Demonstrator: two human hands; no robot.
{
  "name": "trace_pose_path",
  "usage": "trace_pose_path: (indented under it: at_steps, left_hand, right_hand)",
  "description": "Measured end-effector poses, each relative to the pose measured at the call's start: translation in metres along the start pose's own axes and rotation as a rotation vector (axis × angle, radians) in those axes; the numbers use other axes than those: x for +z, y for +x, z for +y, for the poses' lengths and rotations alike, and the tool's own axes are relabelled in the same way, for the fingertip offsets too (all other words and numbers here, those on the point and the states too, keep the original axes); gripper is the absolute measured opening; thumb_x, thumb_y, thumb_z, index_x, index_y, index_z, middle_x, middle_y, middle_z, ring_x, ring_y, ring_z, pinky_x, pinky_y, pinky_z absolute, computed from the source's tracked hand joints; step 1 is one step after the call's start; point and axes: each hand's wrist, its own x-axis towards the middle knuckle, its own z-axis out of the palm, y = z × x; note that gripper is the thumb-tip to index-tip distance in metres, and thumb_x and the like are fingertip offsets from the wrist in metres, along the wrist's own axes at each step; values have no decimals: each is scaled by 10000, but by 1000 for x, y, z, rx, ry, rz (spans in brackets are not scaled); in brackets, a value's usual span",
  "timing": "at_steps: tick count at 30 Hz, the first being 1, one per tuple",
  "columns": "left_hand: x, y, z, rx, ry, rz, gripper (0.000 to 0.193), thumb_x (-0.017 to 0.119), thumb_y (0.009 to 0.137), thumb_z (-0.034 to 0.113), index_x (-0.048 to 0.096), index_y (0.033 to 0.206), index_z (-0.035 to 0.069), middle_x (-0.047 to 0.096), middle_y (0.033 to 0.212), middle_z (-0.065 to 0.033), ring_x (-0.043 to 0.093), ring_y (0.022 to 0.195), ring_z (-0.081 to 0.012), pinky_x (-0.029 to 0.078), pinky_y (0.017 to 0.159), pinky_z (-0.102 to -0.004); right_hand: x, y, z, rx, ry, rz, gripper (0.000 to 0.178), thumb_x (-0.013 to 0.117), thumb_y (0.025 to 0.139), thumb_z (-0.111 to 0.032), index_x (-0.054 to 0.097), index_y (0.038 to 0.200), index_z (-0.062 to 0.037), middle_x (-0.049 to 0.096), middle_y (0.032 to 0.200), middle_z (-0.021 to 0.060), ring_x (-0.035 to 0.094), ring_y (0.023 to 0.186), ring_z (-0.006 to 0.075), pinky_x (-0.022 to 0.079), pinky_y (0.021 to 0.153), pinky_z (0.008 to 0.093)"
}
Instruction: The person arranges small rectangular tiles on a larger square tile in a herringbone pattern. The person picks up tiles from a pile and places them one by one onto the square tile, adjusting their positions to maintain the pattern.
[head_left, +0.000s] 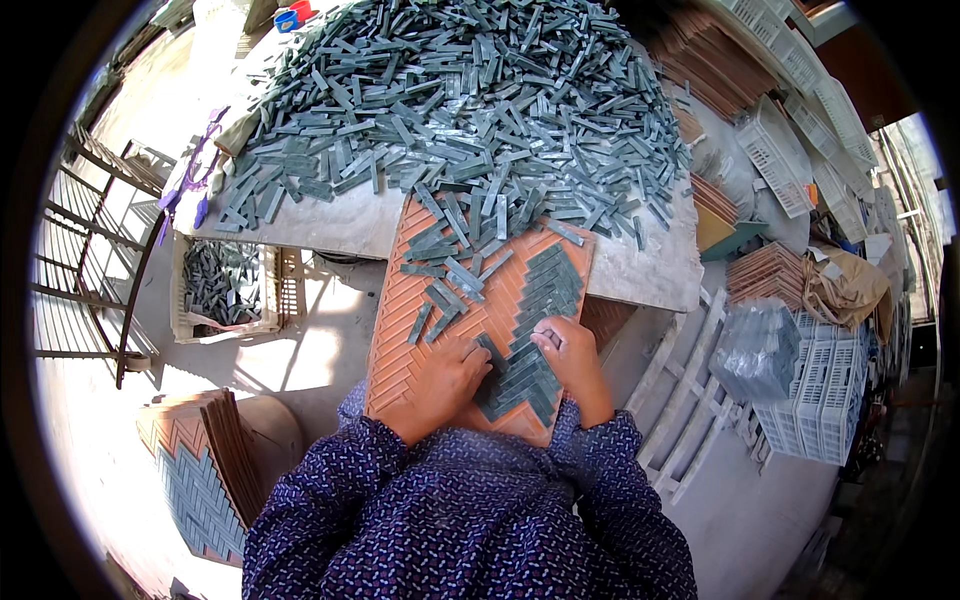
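Observation:
Tilted on my lap against the table edge is an orange herringbone-grooved tray [393, 345]. Dark green stone strips [548, 295] fill its right side in a herringbone pattern. Low on the tray, my left hand [448, 378] has its fingers bent together on a dark strip [488, 350] beside the laid rows. My right hand [568, 352] hovers over the right edge of those rows with thumb and fingers pinched; anything between them is hidden. Loose strips [462, 275] lie scattered across the upper left part of the tray.
A large heap of green strips [470, 90] covers the pale table [655, 265]. Below its left side stands a crate of strips [180, 300]. Stacked trays [205, 470] stand at lower left; white crates [815, 390] and a slatted pallet [680, 400] are at right.

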Motion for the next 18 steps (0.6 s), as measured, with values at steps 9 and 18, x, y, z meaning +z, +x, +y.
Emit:
trace_pose_path:
  at_steps: [9, 18]
  left_hand:
    - [19, 18, 8, -61, 14, -42, 209, 695, 699, 89, 604, 887, 82, 563, 873, -97, 552, 868, -304, 458, 754, -413]
    - [-18, 8, -12, -234, -141, 128, 117, 655, 771, 42, 622, 879, 11, 588, 867, -136, 564, 856, -339, 459, 747, -415]
  right_hand:
    - [21, -35, 5, -50, 3, 98, 118, 679, 763, -45, 620, 863, -26, 605, 798, 123, 607, 716, 304, 480, 625, 374]
    - [47, -31, 4, -136, -109, 65, 79, 662, 763, -82, 628, 832, -66, 602, 798, 85, 612, 740, 280, 487, 608, 370]
